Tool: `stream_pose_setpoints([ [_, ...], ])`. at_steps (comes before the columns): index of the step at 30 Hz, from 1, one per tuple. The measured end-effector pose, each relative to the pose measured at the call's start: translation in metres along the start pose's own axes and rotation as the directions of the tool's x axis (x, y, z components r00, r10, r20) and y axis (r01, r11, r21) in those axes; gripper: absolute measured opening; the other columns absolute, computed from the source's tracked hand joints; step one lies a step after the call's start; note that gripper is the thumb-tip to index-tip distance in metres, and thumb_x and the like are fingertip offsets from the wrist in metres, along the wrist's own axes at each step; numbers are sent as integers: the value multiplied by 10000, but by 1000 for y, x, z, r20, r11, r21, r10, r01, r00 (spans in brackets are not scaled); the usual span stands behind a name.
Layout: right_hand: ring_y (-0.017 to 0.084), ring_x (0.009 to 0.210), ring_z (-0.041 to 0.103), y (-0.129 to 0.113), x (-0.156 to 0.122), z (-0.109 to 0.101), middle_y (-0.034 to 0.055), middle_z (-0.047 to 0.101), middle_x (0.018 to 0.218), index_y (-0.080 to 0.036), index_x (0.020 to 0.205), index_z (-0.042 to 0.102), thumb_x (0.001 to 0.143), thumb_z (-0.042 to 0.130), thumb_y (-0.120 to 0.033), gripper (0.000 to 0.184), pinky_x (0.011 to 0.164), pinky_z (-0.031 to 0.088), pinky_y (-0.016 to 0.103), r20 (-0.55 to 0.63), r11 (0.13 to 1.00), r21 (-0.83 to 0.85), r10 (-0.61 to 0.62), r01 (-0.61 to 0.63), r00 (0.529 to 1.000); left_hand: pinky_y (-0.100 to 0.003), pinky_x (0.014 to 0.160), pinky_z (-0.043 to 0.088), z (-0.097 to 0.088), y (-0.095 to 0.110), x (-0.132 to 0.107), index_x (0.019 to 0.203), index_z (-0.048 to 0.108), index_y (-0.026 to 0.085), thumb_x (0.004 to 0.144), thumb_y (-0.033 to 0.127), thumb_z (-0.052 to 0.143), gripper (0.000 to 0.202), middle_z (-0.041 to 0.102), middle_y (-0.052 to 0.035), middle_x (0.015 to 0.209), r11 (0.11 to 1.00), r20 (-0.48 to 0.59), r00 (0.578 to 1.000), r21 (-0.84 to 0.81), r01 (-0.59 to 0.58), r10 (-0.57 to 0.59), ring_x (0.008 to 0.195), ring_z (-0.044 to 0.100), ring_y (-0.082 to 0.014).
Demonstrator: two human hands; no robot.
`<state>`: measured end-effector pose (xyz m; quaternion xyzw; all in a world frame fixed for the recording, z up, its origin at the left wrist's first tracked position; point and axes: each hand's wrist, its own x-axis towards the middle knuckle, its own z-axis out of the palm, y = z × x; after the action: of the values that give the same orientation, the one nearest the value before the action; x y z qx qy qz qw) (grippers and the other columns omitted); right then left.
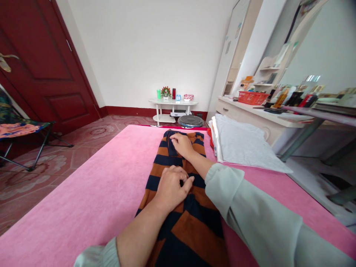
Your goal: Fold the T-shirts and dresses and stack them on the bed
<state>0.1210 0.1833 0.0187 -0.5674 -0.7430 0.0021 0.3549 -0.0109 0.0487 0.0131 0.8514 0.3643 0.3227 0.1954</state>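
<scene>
A striped garment (164, 160) in navy and brown, long and narrow as if folded lengthwise, lies on a pink-covered bed (91, 196). It runs from the far edge toward me. My left hand (174, 183) rests at its middle, fingers curled down into the cloth and thumb on the right side. Farther up, my right hand (182, 144) is at the garment's far end, its bent fingertips closed at a dark strip of the fabric. The palms hide the cloth beneath them. Whether the garment is a shirt, I cannot tell for sure.
A stack of folded clothes (241, 142), grey on top, lies to the right. Beyond it stands a dresser (250, 111) with a red basket (252, 98) and bottles. A small white table (174, 101) is by the far wall; a folding chair (25, 129) stands left.
</scene>
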Motion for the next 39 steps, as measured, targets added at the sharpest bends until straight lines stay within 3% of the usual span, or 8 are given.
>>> stream_pose_setpoints([
  [4, 211, 1080, 547, 13, -9, -25, 65, 653, 1092, -217, 1010, 655, 905, 369, -234, 306, 983, 349, 367, -129, 958, -236, 134, -162, 982, -319, 760, 385, 1, 0, 0, 523, 576, 186, 853, 313, 545, 355, 669, 2, 783, 1000, -8, 1000, 6, -1, 1, 767, 566, -159],
  [9, 284, 1274, 379, 55, -15, -31, 108, 447, 1387, -218, 1222, 555, 913, 342, -469, 452, 1013, 300, 485, 92, 863, -386, 387, -326, 917, -316, 763, 389, 1, 0, 1, 535, 589, 190, 845, 306, 556, 333, 664, 6, 781, 1000, -5, 1000, 11, 2, -2, 770, 570, -158],
  [12, 288, 1381, 179, 77, -15, -26, 86, 266, 1502, -257, 1402, 345, 917, 220, -568, 589, 1055, 205, 548, 75, 854, -408, 383, -322, 921, -311, 756, 394, 1, -1, 1, 542, 593, 190, 844, 308, 558, 325, 666, 4, 791, 1000, 2, 1000, 8, 4, -4, 782, 574, -162],
  [18, 310, 1390, 157, 90, -10, -22, 76, 180, 1535, -305, 1442, 250, 893, 212, -627, 637, 1053, 163, 586, 350, 872, -428, 402, -237, 846, -297, 753, 404, 2, -3, 2, 534, 577, 187, 864, 309, 524, 355, 658, -5, 770, 999, 5, 1000, -36, -3, 3, 772, 580, -160],
  [23, 289, 1414, 35, 69, -24, -30, 78, 47, 1554, -260, 1476, 150, 889, 157, -641, 700, 1078, 110, 574, 367, 838, -472, 470, -275, 803, -278, 732, 424, 0, -8, 2, 625, 610, 192, 932, 339, 380, 411, 628, -20, 740, 986, -48, 998, -166, 23, -32, 738, 588, -149],
  [27, 267, 1418, -7, 41, -57, -49, 68, 20, 1554, -248, 1480, 140, 878, 183, -664, 733, 1101, 85, 540, 449, 883, -425, 398, -201, 800, -288, 740, 445, -2, -13, 3, 847, 635, 188, 930, 325, 350, 327, 636, -34, 852, 967, -164, 980, -245, 68, -111, 758, 602, -158],
  [33, 281, 1396, 178, -23, -136, -82, 141, 222, 1512, -165, 1423, 335, 911, 347, -533, 631, 1097, 195, 487, 494, 968, -252, 140, -13, 858, -267, 689, 479, 2, -26, 6, 969, 602, 162, 884, 295, 423, 238, 655, -27, 845, 906, -132, 972, -405, 126, -194, 655, 620, -133],
  [39, 237, 1231, 455, -89, -201, -111, 130, 526, 1311, -162, 1211, 568, 900, 474, -329, 366, 1009, 339, 390, 410, 999, -47, -6, 27, 912, -296, 785, 501, 7, -38, 7, 1063, 572, 113, 775, 153, 543, 293, 635, -61, 915, 842, 2, 986, -520, 144, -167, 770, 627, -135],
])
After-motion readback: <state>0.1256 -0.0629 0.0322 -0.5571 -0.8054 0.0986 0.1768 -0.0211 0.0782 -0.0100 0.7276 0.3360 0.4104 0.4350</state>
